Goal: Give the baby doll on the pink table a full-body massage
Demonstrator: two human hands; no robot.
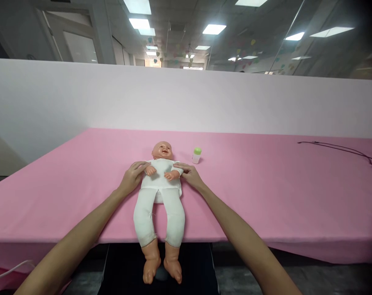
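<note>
The doll (163,180) lies face up on the pink table (250,184), its head toward the white wall (204,102) and its feet out past the near edge. On either side of the doll, the left hand (133,176) and the right hand (189,173) rest against its upper arms, fingers extended, neither one clenched. Just beside the doll's head, on the right, stands a bottle (196,156) with a green cap, and well to the doll's right lies a dark cable (342,148).
</note>
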